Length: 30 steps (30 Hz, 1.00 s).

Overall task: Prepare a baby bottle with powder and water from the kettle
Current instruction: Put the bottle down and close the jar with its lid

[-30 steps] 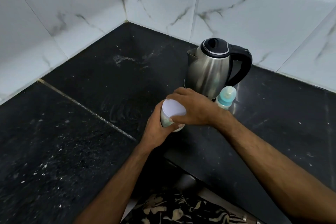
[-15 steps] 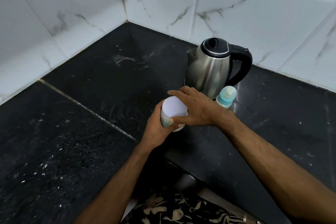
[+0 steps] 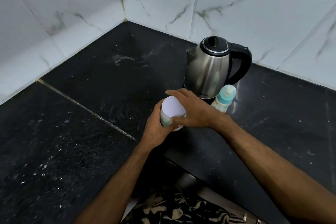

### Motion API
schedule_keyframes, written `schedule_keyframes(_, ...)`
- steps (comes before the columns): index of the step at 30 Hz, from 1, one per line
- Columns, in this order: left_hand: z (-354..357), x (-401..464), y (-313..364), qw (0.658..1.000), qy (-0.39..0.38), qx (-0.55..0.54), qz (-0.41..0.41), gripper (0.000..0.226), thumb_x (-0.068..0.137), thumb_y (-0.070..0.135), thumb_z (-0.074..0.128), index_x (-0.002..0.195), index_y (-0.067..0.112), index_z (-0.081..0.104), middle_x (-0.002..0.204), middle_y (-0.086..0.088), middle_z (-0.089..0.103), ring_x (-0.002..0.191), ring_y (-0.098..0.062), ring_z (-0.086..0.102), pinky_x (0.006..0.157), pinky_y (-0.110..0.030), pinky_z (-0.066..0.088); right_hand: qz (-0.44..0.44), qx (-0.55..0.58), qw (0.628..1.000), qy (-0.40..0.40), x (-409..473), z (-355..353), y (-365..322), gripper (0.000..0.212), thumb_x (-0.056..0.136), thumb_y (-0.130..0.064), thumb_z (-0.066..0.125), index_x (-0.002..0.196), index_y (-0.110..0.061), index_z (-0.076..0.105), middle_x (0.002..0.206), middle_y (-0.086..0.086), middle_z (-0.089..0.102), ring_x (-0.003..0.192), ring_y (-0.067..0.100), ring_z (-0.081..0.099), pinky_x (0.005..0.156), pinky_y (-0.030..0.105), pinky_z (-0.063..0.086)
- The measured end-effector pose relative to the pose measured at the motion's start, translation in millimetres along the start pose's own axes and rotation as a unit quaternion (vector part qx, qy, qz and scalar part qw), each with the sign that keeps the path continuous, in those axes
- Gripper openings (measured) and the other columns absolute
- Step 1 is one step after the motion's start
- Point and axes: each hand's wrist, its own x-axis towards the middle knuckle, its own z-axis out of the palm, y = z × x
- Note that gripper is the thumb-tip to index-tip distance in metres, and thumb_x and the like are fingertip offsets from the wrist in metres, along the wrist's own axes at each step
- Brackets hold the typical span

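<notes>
- White plastic: the lid [image 3: 172,106] of the tub [image 3: 165,120], seen from my head camera, faces up and a little toward me, so the tub's long axis runs near upright with a slight lean.
- My left hand [image 3: 154,127] is wrapped round the tub's side from below and left, fingers curled on it, holding it just above the dark stone counter [image 3: 76,132].
- My right hand [image 3: 192,112] lies over the far rim of the lid, thumb pressed on the near side of the tub and fingers stretched loosely across; how firm a hold it has on the lid I cannot tell.
- I judge this is the opening of the powder tub: the lid sits on, so no powder is out yet.
- Next calls for a firm hold below while the right hand twists or prises the lid, keeping the tub level so nothing spills.
- The bottle [image 3: 224,100] stands upright just beside my right wrist, teat up, cap on, touching or nearly touching the kettle [image 3: 209,67].
- The kettle stands behind it, lid closed, spout to the left, handle to the right.
</notes>
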Motion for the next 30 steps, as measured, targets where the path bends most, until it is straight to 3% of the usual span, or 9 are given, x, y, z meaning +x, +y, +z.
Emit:
schedule_keyframes(4,0.9,1.8,-2.9,1.0,0.001,0.008,-0.002,0.081,0.073,0.032,0.084,0.136,0.04,0.034,0.124,0.028,0.048,0.111,0.025,0.043,0.084,0.0,0.04,0.031,-0.078,0.995,0.048,-3.1,3.3,-1.0,0.097,0.072,-0.067,0.069,0.15,-0.029,0.025,0.142,-0.001,0.038,0.127,0.019,0.04,0.105,0.038,0.04)
schedule_keyframes(9,1.1,2.8,-6.8,1.0,0.01,0.007,0.011,0.082,0.075,0.026,0.085,0.141,0.032,0.037,0.137,0.015,0.05,0.122,0.012,0.045,0.096,-0.008,0.042,-0.008,0.069,0.997,-0.042,-1.1,-0.8,6.0,0.098,0.074,-0.039,0.077,0.152,-0.033,0.018,0.154,-0.005,0.027,0.139,0.016,0.031,0.114,0.036,0.033)
schedule_keyframes(13,0.8,3.1,-8.6,1.0,0.005,0.014,0.01,0.082,0.074,0.032,0.084,0.14,0.037,0.035,0.133,0.018,0.049,0.12,0.013,0.045,0.093,-0.007,0.042,0.022,-0.004,1.0,0.015,-1.6,-0.8,3.9,0.098,0.073,-0.048,0.079,0.151,-0.032,0.023,0.144,-0.004,0.037,0.131,0.016,0.039,0.106,0.037,0.042)
schedule_keyframes(15,0.9,3.7,-8.8,1.0,0.004,0.01,0.009,0.083,0.074,0.028,0.084,0.141,0.034,0.034,0.134,0.015,0.049,0.12,0.014,0.044,0.093,-0.005,0.041,0.026,0.007,1.0,-0.008,-2.1,-4.8,5.6,0.1,0.072,-0.051,0.079,0.151,-0.034,0.02,0.145,-0.005,0.035,0.131,0.016,0.037,0.107,0.036,0.041)
schedule_keyframes(18,0.9,4.0,-9.3,1.0,0.005,0.013,0.016,0.084,0.074,0.027,0.085,0.141,0.031,0.036,0.135,0.015,0.049,0.121,0.011,0.045,0.093,-0.005,0.04,0.005,0.08,0.994,-0.072,-1.4,-11.3,7.5,0.098,0.075,-0.035,0.078,0.152,-0.035,0.018,0.151,-0.005,0.03,0.136,0.015,0.033,0.112,0.034,0.035)
schedule_keyframes(20,0.6,4.4,-9.9,1.0,0.006,0.013,0.017,0.084,0.073,0.025,0.086,0.14,0.033,0.036,0.133,0.018,0.05,0.121,0.011,0.046,0.091,-0.005,0.041,0.006,0.083,0.994,-0.064,-0.8,-11.5,6.7,0.093,0.077,-0.028,0.077,0.152,-0.034,0.021,0.15,-0.005,0.034,0.134,0.015,0.037,0.111,0.036,0.038)
schedule_keyframes(25,0.3,4.5,-9.7,1.0,0.005,0.015,0.016,0.083,0.075,0.021,0.084,0.141,0.031,0.034,0.132,0.017,0.047,0.115,0.018,0.044,0.088,0.001,0.038,0.027,-0.009,1.0,-0.007,-1.8,-12.0,5.9,0.1,0.072,-0.056,0.078,0.152,-0.033,0.021,0.147,-0.004,0.036,0.132,0.017,0.039,0.108,0.038,0.041)
schedule_keyframes(28,0.5,4.7,-11.7,1.0,0.002,0.017,0.023,0.081,0.077,0.024,0.083,0.141,0.033,0.034,0.132,0.022,0.047,0.118,0.015,0.045,0.09,-0.003,0.04,0.003,0.051,0.997,-0.052,-1.1,-12.0,11.3,0.097,0.076,-0.041,0.079,0.152,-0.035,0.019,0.155,-0.007,0.029,0.139,0.013,0.033,0.113,0.033,0.034)
schedule_keyframes(30,1.2,4.8,-12.3,1.0,0.006,0.013,0.015,0.083,0.075,0.024,0.084,0.142,0.031,0.035,0.134,0.017,0.049,0.12,0.009,0.046,0.092,-0.005,0.041,0.008,0.034,0.999,-0.04,-0.4,-8.5,11.3,0.092,0.076,-0.042,0.079,0.151,-0.034,0.025,0.152,-0.007,0.037,0.136,0.014,0.04,0.112,0.038,0.038)
